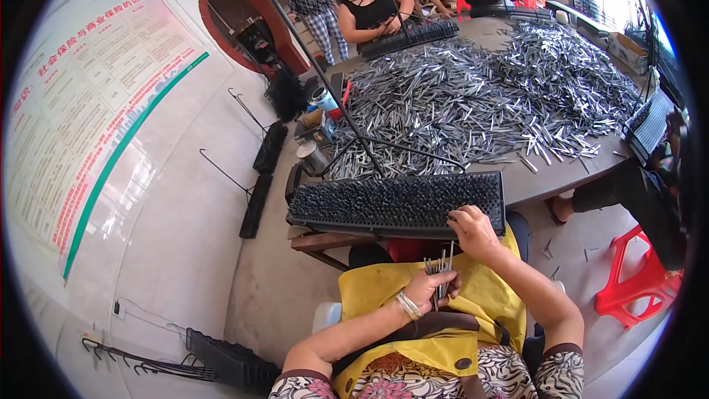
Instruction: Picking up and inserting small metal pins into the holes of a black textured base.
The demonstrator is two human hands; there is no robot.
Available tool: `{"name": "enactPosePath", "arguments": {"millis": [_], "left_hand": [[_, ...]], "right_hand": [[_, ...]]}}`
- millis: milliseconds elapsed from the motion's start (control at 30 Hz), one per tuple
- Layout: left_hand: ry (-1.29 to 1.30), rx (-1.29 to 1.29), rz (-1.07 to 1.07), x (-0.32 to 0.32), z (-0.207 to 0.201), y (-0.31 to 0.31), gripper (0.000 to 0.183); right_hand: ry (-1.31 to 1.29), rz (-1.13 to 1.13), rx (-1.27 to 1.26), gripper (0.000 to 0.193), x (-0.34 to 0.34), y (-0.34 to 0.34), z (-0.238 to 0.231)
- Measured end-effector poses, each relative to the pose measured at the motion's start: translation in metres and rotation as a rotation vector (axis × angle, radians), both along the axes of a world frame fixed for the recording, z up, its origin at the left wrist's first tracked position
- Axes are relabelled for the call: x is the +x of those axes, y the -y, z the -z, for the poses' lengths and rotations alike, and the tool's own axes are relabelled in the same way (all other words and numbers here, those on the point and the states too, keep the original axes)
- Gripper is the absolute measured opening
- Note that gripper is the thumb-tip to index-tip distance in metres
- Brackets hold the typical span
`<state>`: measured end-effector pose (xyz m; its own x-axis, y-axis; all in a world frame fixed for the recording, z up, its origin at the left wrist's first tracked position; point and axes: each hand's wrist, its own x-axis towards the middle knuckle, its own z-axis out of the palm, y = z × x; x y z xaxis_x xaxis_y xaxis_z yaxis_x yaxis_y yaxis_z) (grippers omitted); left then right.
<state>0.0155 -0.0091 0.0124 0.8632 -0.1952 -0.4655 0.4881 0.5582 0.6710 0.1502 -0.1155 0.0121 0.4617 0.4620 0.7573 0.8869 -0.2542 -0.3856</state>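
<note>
My left hand (427,288) is closed around a small bundle of thin grey metal sticks (441,264), which point upward above my lap. A long black rack (391,198) with many rows of small holes stands tilted at the near table edge. Dark stubby ends fill most of its face, and bare holes show along the lower rim and at the right end. At the rack's lower right part, my right hand (475,232) has its fingers pinched together against the face. Whatever sits between those fingertips is hidden.
Behind the rack a large heap of loose metal sticks (436,96) covers the table. Thin black rods (362,137) rise from the rack. A metal can (312,157) stands left. A red stool (639,281) is at right. Several people sit or stand around the far side.
</note>
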Motion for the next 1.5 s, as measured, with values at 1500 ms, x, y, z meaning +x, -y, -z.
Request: {"name": "enactPosePath", "arguments": {"millis": [1500], "left_hand": [[0.344, -0.172, -0.117, 0.017, -0.021, 0.038, 0.03]], "right_hand": [[0.298, -0.272, 0.171, 0.051, -0.08, 0.043, -0.062]]}}
